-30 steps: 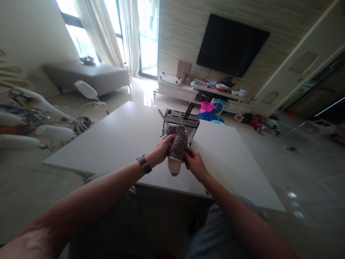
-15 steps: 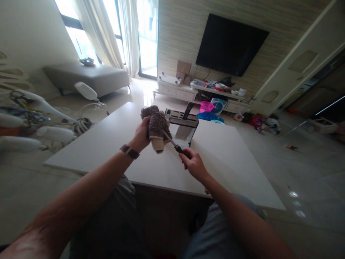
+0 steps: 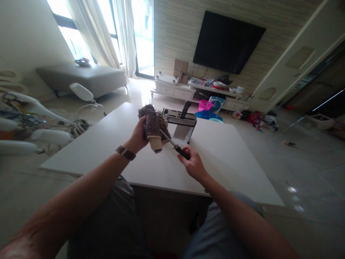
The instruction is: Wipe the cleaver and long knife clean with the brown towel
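My left hand (image 3: 138,136), with a strap on its wrist, is closed around a fluffy brown cloth (image 3: 153,124) with a beige edge, held above the white table (image 3: 107,144). In my right hand (image 3: 194,163) is the black handle of a honing steel (image 3: 176,147), gripped by thumb and fingers. The thin metal rod points up and left, and its tip is hidden at the folds of the cloth. Just behind the cloth stands a knife block (image 3: 180,124) with a slotted top. One black-handled item (image 3: 185,108) sticks up out of it.
Beyond the table are a pink basket (image 3: 205,105) and a low TV cabinet (image 3: 183,94) with bowls and boxes on it. A lamp with several white shades (image 3: 51,136) stands close on the left. A grey bench (image 3: 88,79) is by the window.
The view has shifted slightly, so everything sits a little further left. My right-hand fingers have loosened somewhat on the honing steel's handle, showing more of it. The left hand keeps its hold.
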### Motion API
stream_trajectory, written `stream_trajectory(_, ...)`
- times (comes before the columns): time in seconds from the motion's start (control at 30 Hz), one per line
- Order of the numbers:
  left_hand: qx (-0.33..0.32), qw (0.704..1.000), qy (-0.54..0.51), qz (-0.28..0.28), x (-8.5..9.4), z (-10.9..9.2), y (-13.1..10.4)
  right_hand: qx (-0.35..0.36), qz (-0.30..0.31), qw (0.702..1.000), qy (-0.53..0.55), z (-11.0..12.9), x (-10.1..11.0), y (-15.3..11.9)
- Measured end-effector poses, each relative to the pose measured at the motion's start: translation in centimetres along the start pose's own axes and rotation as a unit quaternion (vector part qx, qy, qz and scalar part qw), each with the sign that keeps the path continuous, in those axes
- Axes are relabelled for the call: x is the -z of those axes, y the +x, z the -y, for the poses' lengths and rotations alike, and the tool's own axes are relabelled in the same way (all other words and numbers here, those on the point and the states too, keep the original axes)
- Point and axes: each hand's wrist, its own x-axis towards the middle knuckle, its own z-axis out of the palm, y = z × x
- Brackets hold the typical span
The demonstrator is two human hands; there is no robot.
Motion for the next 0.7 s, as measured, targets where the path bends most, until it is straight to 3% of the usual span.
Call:
stream_trajectory(0.33,0.100,0.994,0.050,-0.016,-1.7,3.8,-1.8,0.043,-0.058,0.997,-0.006,-0.3,-0.2,0.4)
stream_trajectory(0.57,0.121,0.989,0.085,0.013,-3.4,6.9,-4.1,0.057,-0.065,0.996,0.022,-0.1,0.0,0.8)
stream_trajectory(0.7,0.108,0.990,0.091,-0.017,-3.6,7.5,-4.5,0.056,-0.053,0.997,0.020,0.0,0.1,0.8)
